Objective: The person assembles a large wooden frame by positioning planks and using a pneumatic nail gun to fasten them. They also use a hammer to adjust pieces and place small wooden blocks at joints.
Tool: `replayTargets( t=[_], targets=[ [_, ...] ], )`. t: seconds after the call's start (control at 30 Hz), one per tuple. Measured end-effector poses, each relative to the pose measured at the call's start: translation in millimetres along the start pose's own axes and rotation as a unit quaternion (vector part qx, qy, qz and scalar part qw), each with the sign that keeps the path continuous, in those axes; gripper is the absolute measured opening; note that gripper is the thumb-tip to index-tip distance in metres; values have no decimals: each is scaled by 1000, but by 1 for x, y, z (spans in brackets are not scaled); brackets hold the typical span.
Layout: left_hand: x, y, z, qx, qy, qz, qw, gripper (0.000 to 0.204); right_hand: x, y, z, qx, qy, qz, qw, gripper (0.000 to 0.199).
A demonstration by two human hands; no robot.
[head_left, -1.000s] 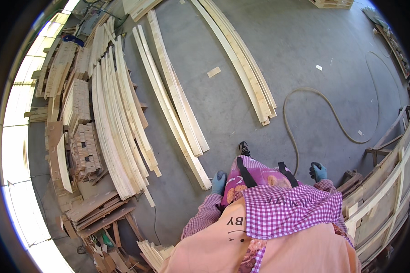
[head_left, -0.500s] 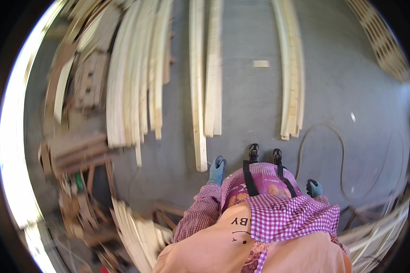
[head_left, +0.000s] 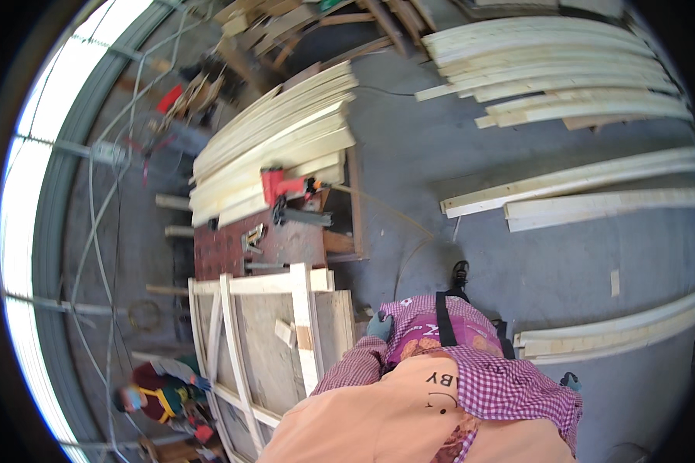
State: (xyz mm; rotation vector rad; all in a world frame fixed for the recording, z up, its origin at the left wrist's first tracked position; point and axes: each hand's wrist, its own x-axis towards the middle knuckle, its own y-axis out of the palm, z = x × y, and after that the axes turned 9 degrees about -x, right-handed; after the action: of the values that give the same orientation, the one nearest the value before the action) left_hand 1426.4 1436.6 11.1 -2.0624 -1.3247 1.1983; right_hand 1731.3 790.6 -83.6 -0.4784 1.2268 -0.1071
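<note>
Because the thin hose trails from the red nail gun toward the floor near the person's shoe, a foot catching it could drag the tool off the bench, where it lies against stacked boards. The gloved left hand is beside the apron, just right of the slatted wooden frame; nothing shows in it, though whether its fingers are curled or loose cannot be told. The right hand shows only partly past the sleeve, apart from the floor boards, its grip equally unclear. With the frame so near, a turn might snag the left sleeve on its edge, and a knock could jolt it toward the co-worker at its far side or shift the loose block lying within it.
</note>
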Motion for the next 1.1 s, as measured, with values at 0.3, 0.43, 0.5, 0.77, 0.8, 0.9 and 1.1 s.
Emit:
replayTargets(
  t=[0.3,0.43,0.5,0.77,0.8,0.9,1.1],
  targets=[
    [-22,-12,12,-88,-113,-141,980,66,-42,195,219,-184,-182,152,954,14],
    [30,-30,-17,-149,-87,-188,967,65,-142,329,277,-255,-295,201,899,15],
    [55,-38,-14,-211,-33,-234,949,64,-176,382,289,-296,-328,228,868,15],
    [56,-57,-41,-297,-62,-354,885,59,-238,530,366,-492,-378,294,727,20],
    [41,-54,-43,-306,-85,-377,870,58,-243,545,378,-520,-374,293,710,21],
    [-7,-33,-38,-324,-227,-431,811,56,-251,591,414,-596,-360,285,659,23],
    [-78,56,-53,-316,-442,-532,650,52,-273,696,486,-685,-380,268,561,28]
  ],
)
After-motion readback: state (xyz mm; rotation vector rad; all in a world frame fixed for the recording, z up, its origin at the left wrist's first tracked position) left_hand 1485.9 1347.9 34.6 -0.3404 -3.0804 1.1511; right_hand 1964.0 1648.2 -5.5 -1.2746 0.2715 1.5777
